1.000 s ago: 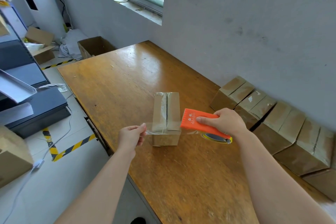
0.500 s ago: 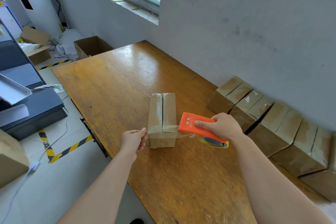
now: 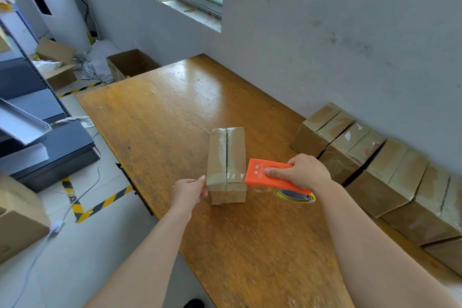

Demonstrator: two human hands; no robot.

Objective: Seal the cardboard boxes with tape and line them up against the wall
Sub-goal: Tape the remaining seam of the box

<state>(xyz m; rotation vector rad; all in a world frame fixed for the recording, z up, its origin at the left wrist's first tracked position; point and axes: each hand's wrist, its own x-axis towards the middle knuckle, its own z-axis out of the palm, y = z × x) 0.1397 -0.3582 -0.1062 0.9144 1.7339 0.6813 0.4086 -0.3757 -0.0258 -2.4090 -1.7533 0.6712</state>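
Note:
A small cardboard box [image 3: 226, 155] stands near the front of the wooden table [image 3: 175, 112], with its top seam running away from me. A strip of clear tape crosses its near end. My left hand [image 3: 189, 190] presses the tape end against the box's left near corner. My right hand [image 3: 303, 172] grips an orange tape dispenser [image 3: 268, 175] whose toothed edge meets the box's right near corner. A roll of clear tape [image 3: 295, 195] hangs under the dispenser. Several taped boxes [image 3: 375, 165] stand in a row against the wall on the right.
The grey wall [image 3: 350, 45] runs along the table's right side. On the floor at the left are an open cardboard box [image 3: 130, 62], dark flat cases [image 3: 50, 152], yellow-black floor tape [image 3: 100, 205] and another carton [image 3: 17, 217].
The stretched tape has come down onto the box's near end. My left hand moved right to the box's corner, and the dispenser moved in to the right corner.

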